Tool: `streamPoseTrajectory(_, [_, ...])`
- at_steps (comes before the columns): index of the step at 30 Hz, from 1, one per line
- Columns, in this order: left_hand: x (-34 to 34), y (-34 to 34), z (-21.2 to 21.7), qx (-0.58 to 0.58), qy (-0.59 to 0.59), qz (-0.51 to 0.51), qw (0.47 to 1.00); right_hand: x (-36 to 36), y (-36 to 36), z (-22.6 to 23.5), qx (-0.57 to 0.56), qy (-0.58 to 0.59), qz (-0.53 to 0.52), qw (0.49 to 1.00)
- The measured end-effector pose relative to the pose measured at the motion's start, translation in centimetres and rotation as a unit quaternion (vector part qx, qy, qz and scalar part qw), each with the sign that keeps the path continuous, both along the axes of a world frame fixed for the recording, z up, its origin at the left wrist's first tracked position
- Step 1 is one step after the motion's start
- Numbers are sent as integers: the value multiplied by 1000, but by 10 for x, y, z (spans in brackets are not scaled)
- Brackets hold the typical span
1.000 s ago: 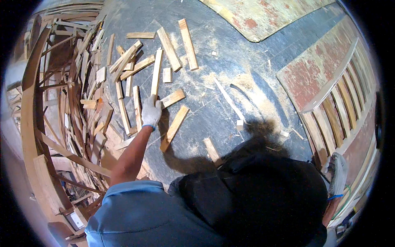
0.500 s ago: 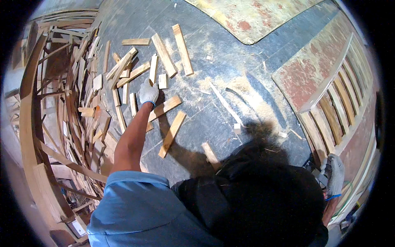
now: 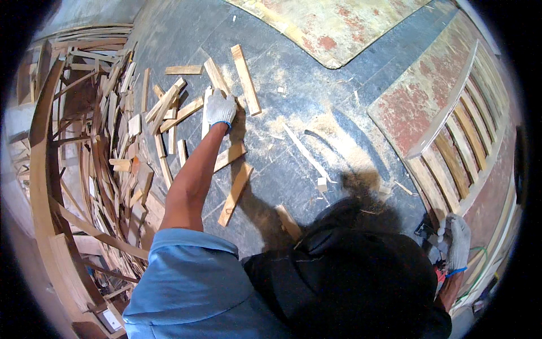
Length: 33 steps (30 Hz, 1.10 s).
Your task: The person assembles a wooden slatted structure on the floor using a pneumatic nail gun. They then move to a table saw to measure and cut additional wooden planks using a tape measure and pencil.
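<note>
My left hand [image 3: 221, 108], in a pale knitted glove, reaches down over the scattered wood pieces on the floor. It lies at the near end of a wooden plank [image 3: 215, 74], its fingers mostly hidden under the back of the hand. Just left of it is a narrow wood strip [image 3: 206, 116], and to its right lies a longer plank [image 3: 246, 79]. My gloved right hand [image 3: 458, 240] is low at the right, beside a slatted wooden frame [image 3: 437, 172]. Its fingers curl around a dark and grey object [image 3: 433, 240] that I cannot make out.
A heap of offcuts [image 3: 104, 152] fills the left side behind a long wooden beam [image 3: 42, 141]. Sawdust [image 3: 327, 127] and a small block [image 3: 322, 184] lie on the dark floor. Worn boards [image 3: 333, 48] lie at the back. A black-clad shape [image 3: 350, 282] blocks the lower middle.
My left hand has moved from the narrow strip to the near end of the plank beyond, now covering the small block. My right hand stays by the slatted frame. The view has shifted slightly.
</note>
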<state>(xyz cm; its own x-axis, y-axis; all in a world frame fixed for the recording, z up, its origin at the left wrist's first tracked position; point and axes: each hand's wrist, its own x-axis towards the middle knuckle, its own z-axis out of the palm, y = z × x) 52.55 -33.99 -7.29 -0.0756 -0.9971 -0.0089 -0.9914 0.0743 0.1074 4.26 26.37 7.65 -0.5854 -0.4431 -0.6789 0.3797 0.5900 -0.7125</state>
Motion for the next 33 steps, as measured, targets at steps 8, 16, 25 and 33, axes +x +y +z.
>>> streamPoseTrajectory(8, [23, 69, 38, 15, 112, -94, 989, -5, 22, -13, 43, -24, -44, 998])
streamPoseTrajectory(16, [306, 175, 49, 75, -6, 326, 942, 7, 3, -17, -27, -71, -23, 997])
streamPoseTrajectory(25, [395, 377, -13, 234, -130, 292, 918, -12, 23, -19, 27, -76, -60, 995])
streamPoseTrajectory(33, [279, 154, 36, -55, -62, 127, 988, -1, 24, -19, 13, 51, 92, 994])
